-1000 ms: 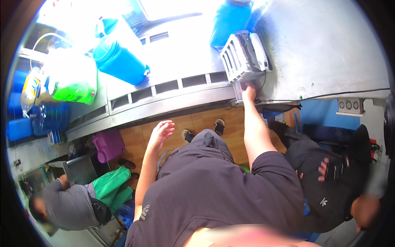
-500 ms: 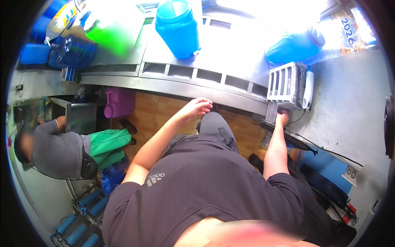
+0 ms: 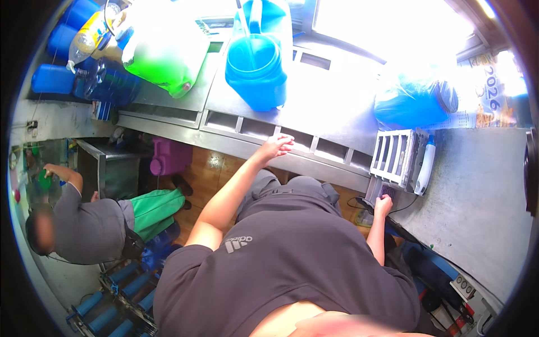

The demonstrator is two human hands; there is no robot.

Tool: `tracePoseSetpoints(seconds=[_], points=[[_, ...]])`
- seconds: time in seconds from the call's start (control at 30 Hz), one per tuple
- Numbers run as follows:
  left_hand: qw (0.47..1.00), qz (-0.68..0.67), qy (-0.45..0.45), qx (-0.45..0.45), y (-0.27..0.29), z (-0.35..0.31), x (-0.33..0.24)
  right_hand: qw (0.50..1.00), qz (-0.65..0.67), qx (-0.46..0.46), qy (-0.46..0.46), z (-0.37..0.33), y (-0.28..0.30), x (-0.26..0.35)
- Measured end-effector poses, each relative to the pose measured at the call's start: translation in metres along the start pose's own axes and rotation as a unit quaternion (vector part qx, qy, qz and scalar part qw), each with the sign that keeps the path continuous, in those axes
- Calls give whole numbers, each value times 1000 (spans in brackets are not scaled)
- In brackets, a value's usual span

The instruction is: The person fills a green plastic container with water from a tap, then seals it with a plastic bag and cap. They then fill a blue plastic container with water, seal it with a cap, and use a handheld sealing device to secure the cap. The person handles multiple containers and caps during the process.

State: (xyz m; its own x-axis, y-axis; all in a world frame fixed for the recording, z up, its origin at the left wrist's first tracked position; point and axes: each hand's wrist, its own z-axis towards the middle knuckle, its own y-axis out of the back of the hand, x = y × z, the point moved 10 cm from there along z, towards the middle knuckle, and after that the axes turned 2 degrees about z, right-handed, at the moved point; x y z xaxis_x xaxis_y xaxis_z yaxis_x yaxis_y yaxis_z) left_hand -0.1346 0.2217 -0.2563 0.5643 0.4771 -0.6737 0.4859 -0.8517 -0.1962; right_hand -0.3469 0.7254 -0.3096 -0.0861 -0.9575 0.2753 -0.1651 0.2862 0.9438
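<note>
My left hand [image 3: 276,147] hovers by the front edge of the steel counter [image 3: 342,175], its fingers loosely stretched out with nothing in them. A blue jug with a wide round opening [image 3: 255,84] stands on the counter beyond it, and a pale stick-like thing reaches into the opening. My right hand [image 3: 383,205] is closed at the counter's corner, just below a white slatted rack [image 3: 390,160]. A dark cord [image 3: 362,204] runs by its fingers. What the fingers hold, if anything, is too hidden to make out.
A white-and-blue bottle-like thing [image 3: 425,165] lies beside the rack. A blue container in clear plastic [image 3: 412,106] and a green jug [image 3: 168,70] stand on the counter. At left, a person [image 3: 92,224] works near a steel cabinet [image 3: 120,174]; a purple jug [image 3: 169,156] is on the floor.
The view has shifted, so the counter sits lower in the picture. My right hand has drawn back slightly from under the rack. The person at left has raised an arm with something green in hand.
</note>
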Motion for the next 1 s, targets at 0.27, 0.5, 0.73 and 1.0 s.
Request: tracePoseSetpoints(seconds=[0.27,0.5,0.73,1.0], points=[[992,80,3,96,-48,21,-10,710,587,373,-112,-58,-48,260],[995,-19,-65,77,-16,40,-45,608,583,525,-123,-106,-105,401],[996,27,-84,18,45,66,-33,677,525,506,-99,-107,-133,406],[995,53,8,-84,92,122,11,742,497,427,-144,-88,-187,399]])
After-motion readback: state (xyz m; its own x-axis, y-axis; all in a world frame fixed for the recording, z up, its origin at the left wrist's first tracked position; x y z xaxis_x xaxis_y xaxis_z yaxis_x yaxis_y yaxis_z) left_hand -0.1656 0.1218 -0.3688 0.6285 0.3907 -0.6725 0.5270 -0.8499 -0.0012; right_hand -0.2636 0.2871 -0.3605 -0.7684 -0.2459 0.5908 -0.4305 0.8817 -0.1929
